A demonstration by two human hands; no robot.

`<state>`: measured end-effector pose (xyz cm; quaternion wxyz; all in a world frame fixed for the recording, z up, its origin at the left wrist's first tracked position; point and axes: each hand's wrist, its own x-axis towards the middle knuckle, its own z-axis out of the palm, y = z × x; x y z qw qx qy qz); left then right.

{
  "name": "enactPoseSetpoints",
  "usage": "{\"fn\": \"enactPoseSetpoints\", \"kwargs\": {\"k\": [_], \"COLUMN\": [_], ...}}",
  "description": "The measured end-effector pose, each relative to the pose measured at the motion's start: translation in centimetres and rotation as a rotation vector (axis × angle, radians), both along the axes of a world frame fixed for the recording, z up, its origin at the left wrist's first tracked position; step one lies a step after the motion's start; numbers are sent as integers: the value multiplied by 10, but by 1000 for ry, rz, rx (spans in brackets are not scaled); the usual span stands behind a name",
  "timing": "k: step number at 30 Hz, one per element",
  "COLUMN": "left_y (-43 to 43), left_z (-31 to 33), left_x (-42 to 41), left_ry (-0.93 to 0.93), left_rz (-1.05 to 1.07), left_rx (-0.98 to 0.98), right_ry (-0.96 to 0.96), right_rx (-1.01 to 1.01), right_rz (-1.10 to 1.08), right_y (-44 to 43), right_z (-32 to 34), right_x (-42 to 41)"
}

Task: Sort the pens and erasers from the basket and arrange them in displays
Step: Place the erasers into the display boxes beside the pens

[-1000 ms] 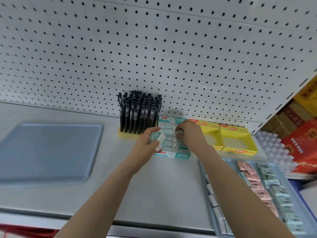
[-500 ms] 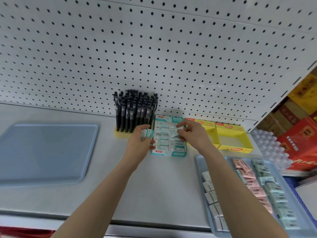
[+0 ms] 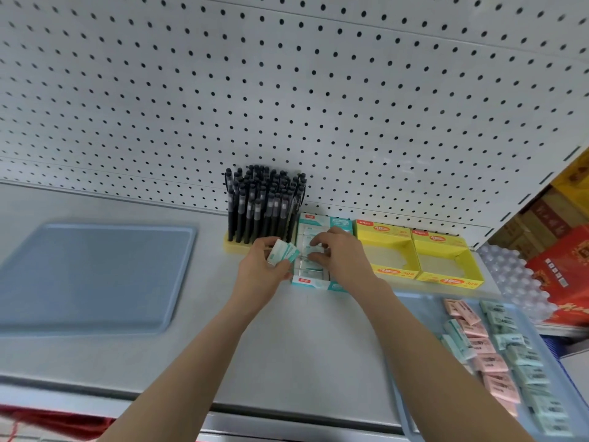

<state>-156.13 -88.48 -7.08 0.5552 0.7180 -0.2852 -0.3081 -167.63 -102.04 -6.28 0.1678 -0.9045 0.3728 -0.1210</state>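
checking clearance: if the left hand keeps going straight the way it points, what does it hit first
Probably the black pens in their yellow holder, just beyond the left hand; depth is hard to judge.

Pegboard matt painted metal; shelf smooth, matt; yellow boxes likely glossy card; tray plastic.

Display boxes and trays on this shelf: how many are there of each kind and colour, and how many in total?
Yellow display boxes: 2
Teal display box: 1
Yellow pen stand: 1
Blue trays: 2
Total: 6
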Motion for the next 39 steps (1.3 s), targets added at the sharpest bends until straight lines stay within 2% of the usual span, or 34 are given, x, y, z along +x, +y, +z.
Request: {"fn": "enactPoseSetpoints", "kwargs": {"k": [3, 5, 6, 8, 9, 12, 14, 16, 20, 25, 31, 39], "left_y": [0, 0, -1, -4, -6, -10, -12, -13, -10, -10, -9, -3], "left_z": [1, 3, 5, 6, 7, 7, 6, 5, 2, 0, -1, 1], "left_x": [1, 0, -1, -3, -4, -9, -12, -13, -13, -14, -12, -9], "left_ry": [-88, -157, -179, -190, -185, -133, -122, -138, -233, -287, -291, -266], "left_rz": [-26, -40, -45, -59, -70, -92, -83, -74, -70, -75, -81, -90], "left_rx": [36, 35, 27, 7, -3, -36, -43, -32, -6, 13, 38, 18], "right_ry": [16, -78, -181, -383, -430, -436, -466, -463, -281, -135, 85, 160], "right_rx": [10, 56, 153, 468, 591, 668, 639, 518, 258, 191, -7, -90], "right_rz": [10, -21, -49, -65, -38, 14, -73, -203, -320, -246, -120, -101], "right_y": [-3, -2, -1, 5, 8, 7, -3, -15, -24, -17, -7, -3], "right_z": [2, 5, 9, 17, 21, 27, 26, 24, 26, 20, 12, 11], "right_x": [-1, -1, -3, -6, -8, -19, -29, -40, -57, -52, -35, -25]}}
